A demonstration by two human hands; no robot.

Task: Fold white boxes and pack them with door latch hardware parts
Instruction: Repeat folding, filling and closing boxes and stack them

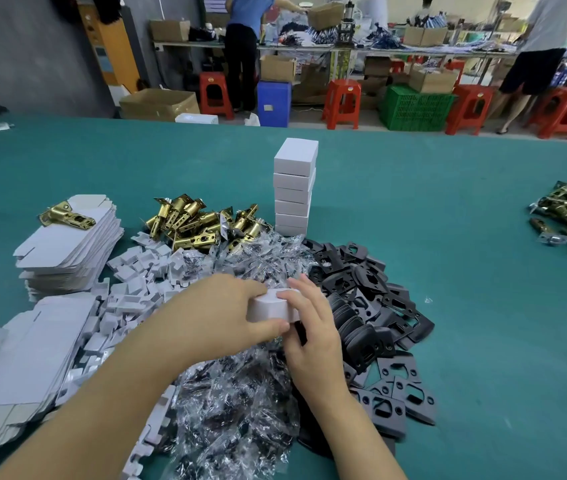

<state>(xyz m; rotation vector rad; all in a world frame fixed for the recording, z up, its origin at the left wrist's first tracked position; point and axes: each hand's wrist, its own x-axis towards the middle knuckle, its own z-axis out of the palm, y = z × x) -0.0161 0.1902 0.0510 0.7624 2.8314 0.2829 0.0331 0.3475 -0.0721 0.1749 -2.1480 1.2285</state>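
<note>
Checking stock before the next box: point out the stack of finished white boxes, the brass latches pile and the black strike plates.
stack of finished white boxes (294,188): head view, front face mid-stack.
brass latches pile (202,221): head view, pile centre.
black strike plates (368,306): head view, pile middle.

A packing workshop. Heaps of brass door latches (202,221), black strike plates (372,306) and flat box blanks (67,244) across a green bench (448,237). Beyond its far edge, cardboard cartons (159,103), red plastic stools (342,102), more worktables (344,48).

Both bare forearms reached forward from the lower edge of the view and converged at the middle. The left hand (219,306) lay palm down, its fingers curled over the top and its thumb pressed along the near side of what it gripped. The right hand (309,327) met it from the right, fingers bent against the same piece.
</note>
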